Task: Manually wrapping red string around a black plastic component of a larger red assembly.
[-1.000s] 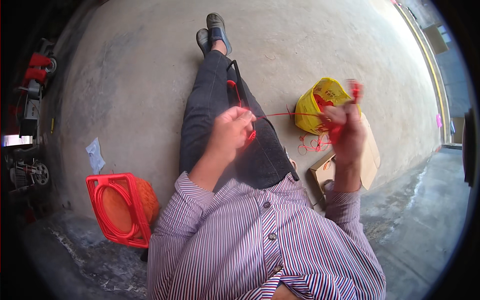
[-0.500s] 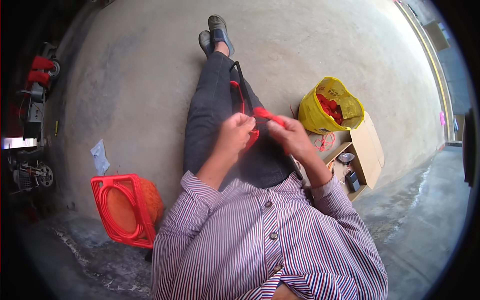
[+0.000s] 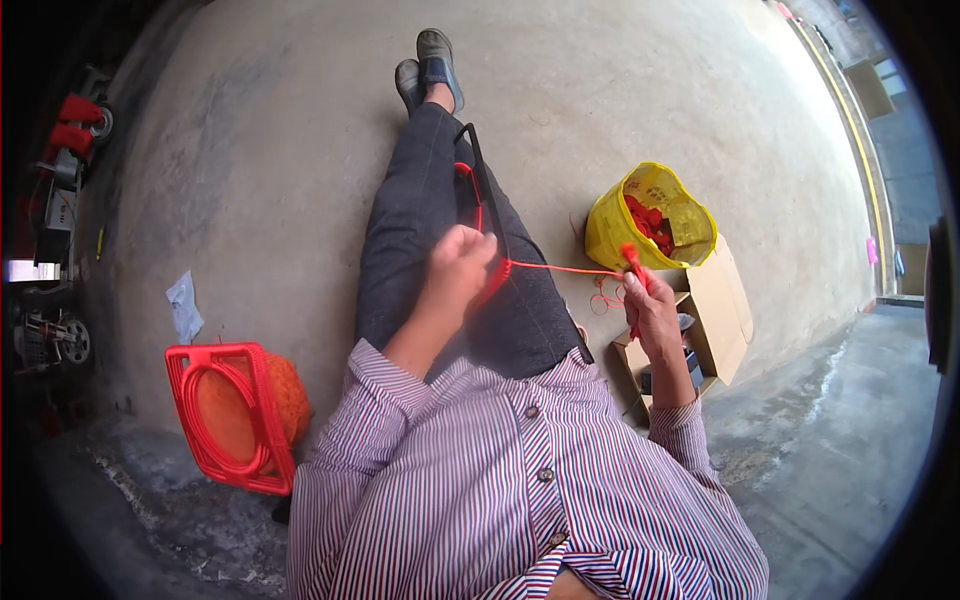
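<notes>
A dark narrow frame [image 3: 490,185] lies across my lap, with red cord [image 3: 477,205] wound along part of it. My left hand [image 3: 460,268], slightly smeared by motion, is closed at the red-wound part in the middle of the frame; its fingertips are hard to make out. Off to the right, my right hand [image 3: 655,315] grips a small red bundle of cord [image 3: 632,262], which sticks out above and below the fist. One thin red strand [image 3: 565,268] runs taut from the frame beside my left hand to the bundle.
A yellow bucket-like bag [image 3: 610,228] with red material inside stands to the right, beside an open cardboard box [image 3: 722,310] holding small items. At left are a red square frame [image 3: 180,400] against an orange rounded thing [image 3: 290,395] and a pale scrap [image 3: 184,308].
My right hand has swung from beside my left hand out to the right with the red bundle, drawing the strand straight. My left hand has shifted slightly and stays at the frame.
</notes>
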The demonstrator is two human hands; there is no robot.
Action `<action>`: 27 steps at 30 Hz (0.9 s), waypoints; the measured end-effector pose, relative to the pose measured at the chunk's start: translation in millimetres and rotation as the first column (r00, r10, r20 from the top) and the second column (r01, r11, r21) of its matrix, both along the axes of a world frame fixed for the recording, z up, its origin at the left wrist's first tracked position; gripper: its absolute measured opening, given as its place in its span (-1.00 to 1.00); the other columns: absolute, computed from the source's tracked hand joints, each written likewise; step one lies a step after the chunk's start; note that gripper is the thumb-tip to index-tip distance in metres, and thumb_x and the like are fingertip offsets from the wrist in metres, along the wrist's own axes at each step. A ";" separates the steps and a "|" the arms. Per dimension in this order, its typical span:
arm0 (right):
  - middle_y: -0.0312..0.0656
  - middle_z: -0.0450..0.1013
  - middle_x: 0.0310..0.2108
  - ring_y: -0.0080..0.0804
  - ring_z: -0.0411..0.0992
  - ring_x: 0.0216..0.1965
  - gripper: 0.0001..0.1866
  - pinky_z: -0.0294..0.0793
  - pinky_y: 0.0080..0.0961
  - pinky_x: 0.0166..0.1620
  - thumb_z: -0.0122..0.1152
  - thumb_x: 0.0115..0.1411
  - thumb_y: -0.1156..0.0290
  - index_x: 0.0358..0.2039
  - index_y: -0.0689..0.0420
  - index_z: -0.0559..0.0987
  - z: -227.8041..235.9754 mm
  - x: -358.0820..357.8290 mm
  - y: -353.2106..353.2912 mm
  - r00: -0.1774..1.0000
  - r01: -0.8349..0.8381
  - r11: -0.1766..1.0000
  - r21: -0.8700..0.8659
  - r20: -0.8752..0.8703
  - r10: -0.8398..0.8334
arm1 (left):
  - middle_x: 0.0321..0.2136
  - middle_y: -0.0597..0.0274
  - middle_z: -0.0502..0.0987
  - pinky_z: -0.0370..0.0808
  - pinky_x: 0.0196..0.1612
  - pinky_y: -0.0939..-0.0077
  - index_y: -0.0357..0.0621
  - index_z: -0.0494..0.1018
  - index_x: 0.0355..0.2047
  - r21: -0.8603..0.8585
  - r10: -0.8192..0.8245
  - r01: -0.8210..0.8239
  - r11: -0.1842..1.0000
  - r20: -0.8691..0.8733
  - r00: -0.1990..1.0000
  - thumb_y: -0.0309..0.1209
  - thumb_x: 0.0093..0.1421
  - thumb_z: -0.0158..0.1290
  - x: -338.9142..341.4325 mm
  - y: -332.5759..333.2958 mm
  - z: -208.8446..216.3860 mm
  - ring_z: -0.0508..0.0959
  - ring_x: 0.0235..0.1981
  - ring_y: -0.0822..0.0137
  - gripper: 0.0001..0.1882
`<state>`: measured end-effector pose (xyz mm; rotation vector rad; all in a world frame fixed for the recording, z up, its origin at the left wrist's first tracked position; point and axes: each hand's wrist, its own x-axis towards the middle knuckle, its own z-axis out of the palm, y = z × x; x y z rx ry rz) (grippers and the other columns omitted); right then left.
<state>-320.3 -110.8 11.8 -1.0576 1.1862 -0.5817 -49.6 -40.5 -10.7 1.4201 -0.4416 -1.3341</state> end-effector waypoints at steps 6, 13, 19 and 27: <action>-0.44 0.32 -0.57 -0.75 0.21 -0.61 -0.77 0.15 -0.75 -0.56 0.03 0.26 0.33 -0.14 0.15 0.49 6.5 60.9 12.6 0.883 -0.434 0.899 -0.062 0.169 0.438 | -0.52 0.48 0.46 0.16 -0.63 0.78 -0.19 0.48 -0.19 -0.178 -0.267 0.251 0.952 -0.073 0.961 -0.42 0.17 0.15 -32.3 13.6 53.9 0.27 -0.65 0.72 -0.78; -0.36 0.43 -0.39 -0.72 0.25 -0.58 -0.55 0.10 -0.77 -0.59 0.12 0.21 0.32 0.08 0.22 0.34 12.0 83.6 -23.7 0.701 -0.311 0.936 0.164 0.705 0.109 | -0.58 0.40 0.37 0.16 -0.67 0.71 -0.17 0.45 -0.26 -0.339 0.119 -0.250 0.907 -0.363 0.924 -0.47 0.23 0.08 19.6 8.7 40.9 0.22 -0.71 0.63 -0.91; -0.26 0.44 -0.32 -0.60 0.39 -0.40 -0.60 0.30 -0.64 -0.41 0.12 0.21 0.35 0.05 0.15 0.40 -16.2 80.4 -50.7 0.627 -0.278 0.941 0.191 0.778 0.027 | -0.52 0.29 0.45 0.27 -0.62 0.59 -0.17 0.48 -0.30 -0.284 0.286 -0.316 0.905 -0.142 0.948 -0.58 0.15 0.10 31.2 -0.6 31.5 0.34 -0.68 0.53 -0.90; -0.13 0.38 0.00 -0.09 0.32 0.06 -0.67 0.35 -0.27 0.10 0.36 -0.08 0.43 -0.23 0.05 0.58 -23.3 116.0 -18.5 0.857 -0.511 0.427 -0.746 -0.479 0.187 | -0.37 0.32 0.52 0.42 -0.39 0.68 -0.27 0.49 -0.27 -0.036 -0.180 0.252 0.967 0.601 0.779 -0.61 0.12 0.11 15.7 3.9 -29.1 0.47 -0.46 0.59 -0.86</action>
